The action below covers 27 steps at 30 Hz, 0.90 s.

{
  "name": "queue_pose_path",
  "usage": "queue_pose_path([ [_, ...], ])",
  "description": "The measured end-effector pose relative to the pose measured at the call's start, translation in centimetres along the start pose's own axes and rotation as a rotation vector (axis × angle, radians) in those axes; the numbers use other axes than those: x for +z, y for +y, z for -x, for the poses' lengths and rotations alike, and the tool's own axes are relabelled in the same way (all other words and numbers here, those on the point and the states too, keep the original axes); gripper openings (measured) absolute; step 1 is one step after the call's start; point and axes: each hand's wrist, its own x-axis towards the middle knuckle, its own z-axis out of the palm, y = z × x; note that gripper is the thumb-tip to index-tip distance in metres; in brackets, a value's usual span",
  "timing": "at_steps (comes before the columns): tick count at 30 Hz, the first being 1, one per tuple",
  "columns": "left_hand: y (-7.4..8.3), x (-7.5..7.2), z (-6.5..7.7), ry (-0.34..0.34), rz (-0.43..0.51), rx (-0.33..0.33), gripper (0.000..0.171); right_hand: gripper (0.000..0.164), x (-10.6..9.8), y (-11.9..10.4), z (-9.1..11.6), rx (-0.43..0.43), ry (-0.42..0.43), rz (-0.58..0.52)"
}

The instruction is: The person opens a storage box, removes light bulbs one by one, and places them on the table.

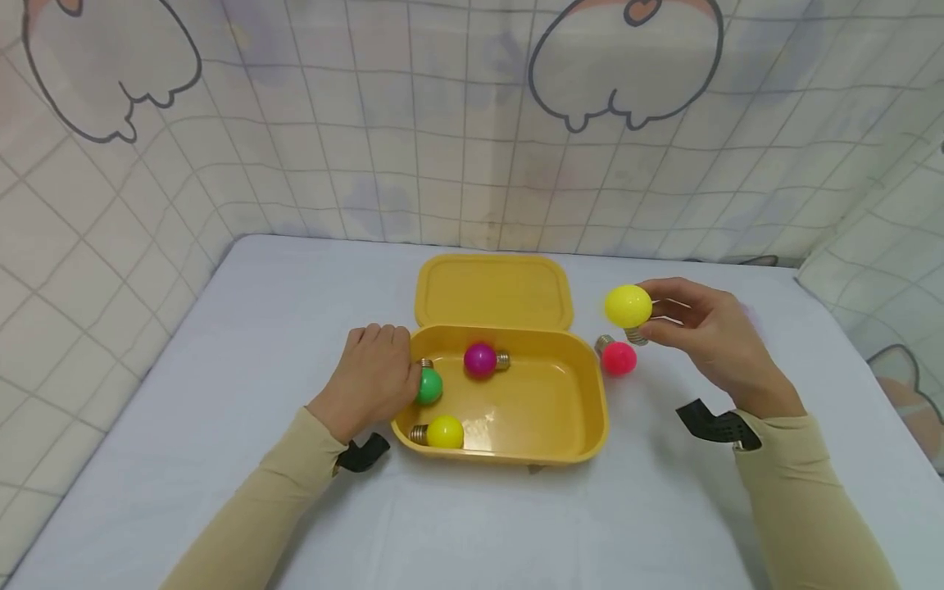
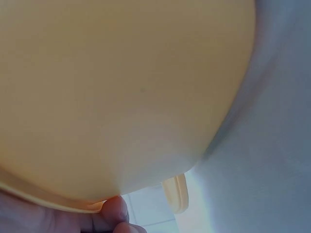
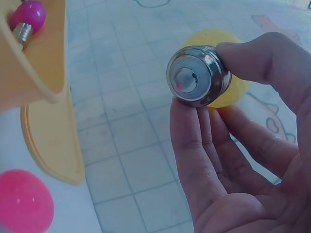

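Observation:
My right hand [image 1: 714, 338] pinches a yellow light bulb [image 1: 628, 306] by its metal screw base, between thumb and fingers. In the right wrist view that screw base [image 3: 194, 76] faces the camera. My left hand [image 1: 373, 380] grips the left rim of a yellow plastic box [image 1: 542, 410]. Inside the box lie a purple bulb [image 1: 481, 360], a green bulb [image 1: 429, 387] partly hidden by the left hand, and a second yellow bulb [image 1: 446, 432]. Just below the held bulb, a pink bulb [image 1: 619, 359] lies on the table beside the box's right wall.
The box's yellow lid [image 1: 494, 291] lies flat behind the box. White cloth covers the table [image 1: 472, 524], and a checked curtain [image 1: 413, 147] with cartoon drawings hangs along the back and sides. Black wrist straps [image 1: 719, 426] stick out below the hands.

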Motion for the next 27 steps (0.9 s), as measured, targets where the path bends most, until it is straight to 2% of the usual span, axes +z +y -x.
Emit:
queue_pose_path([
  [5, 0.0, 0.1, 0.1, 0.004, 0.01, 0.0, 0.026, 0.045, -0.8, 1.2, 0.3, -0.007, 0.002, -0.154],
  [9, 0.0, 0.1, 0.1, 0.012, 0.019, -0.002, 0.026, 0.044, -1.3, 2.1, 0.6, 0.009, 0.013, -0.195],
  [13, -0.1, 0.2, 0.1, 0.027, 0.024, 0.0, 0.026, 0.045, -1.6, 3.1, 0.7, 0.038, 0.022, -0.171],
  [17, -0.1, 0.2, 0.2, 0.036, 0.029, 0.004, 0.025, 0.046, -1.9, 4.2, 0.9, 0.07, 0.032, -0.099],
  [27, -0.1, 0.4, 0.0, 0.024, 0.019, -0.005, 0.026, 0.049, -2.3, 6.4, 0.9, 0.166, 0.034, -0.024],
])
